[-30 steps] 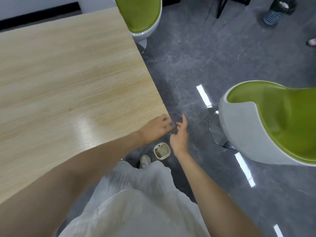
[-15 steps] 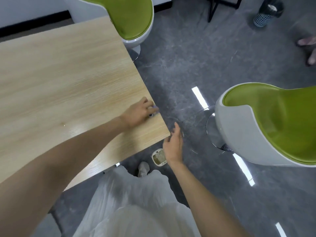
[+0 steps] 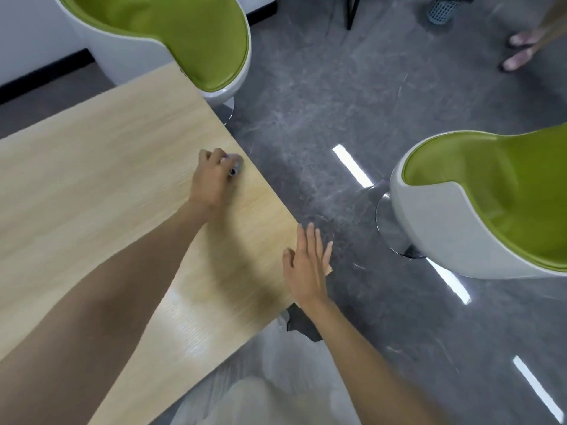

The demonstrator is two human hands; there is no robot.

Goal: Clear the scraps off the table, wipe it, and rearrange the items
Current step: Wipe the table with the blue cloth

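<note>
While my left hand (image 3: 213, 179) rests on the worktop (image 3: 92, 194) near its right edge, fingers curled over a small grey scrap (image 3: 235, 161), my right hand (image 3: 306, 265) hovers straight-fingered and holding nothing at the near corner. Mesh bin (image 3: 441, 10) stands on the floor, well apart; contents not visible.
</note>
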